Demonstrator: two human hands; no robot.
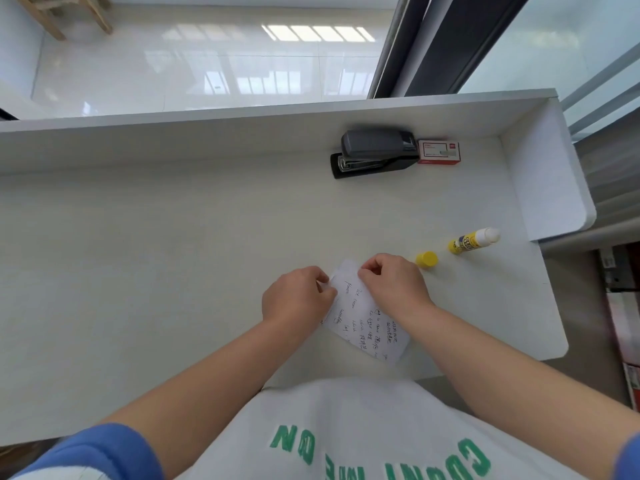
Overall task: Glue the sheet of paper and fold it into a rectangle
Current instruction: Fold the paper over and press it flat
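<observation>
While both your hands pinch the paper's [360, 313] far edge
Left hand [294, 299] and right hand [391, 282] align the fold; glue stick [472, 241] lies uncapped nearby

paper [360, 317]: white, dark handwriting | glue stick [472, 241]: yellow-white | cap [427, 259]: yellow | stapler [375, 152]: black-grey | box [440, 152]: red-white | desk [173, 254]: white

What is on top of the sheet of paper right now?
Both hands: the left hand pinches the handwritten sheet of paper at its far left edge, the right hand at its far end. Handwriting shows between them; any glue there is hidden or too faint to tell.
</observation>
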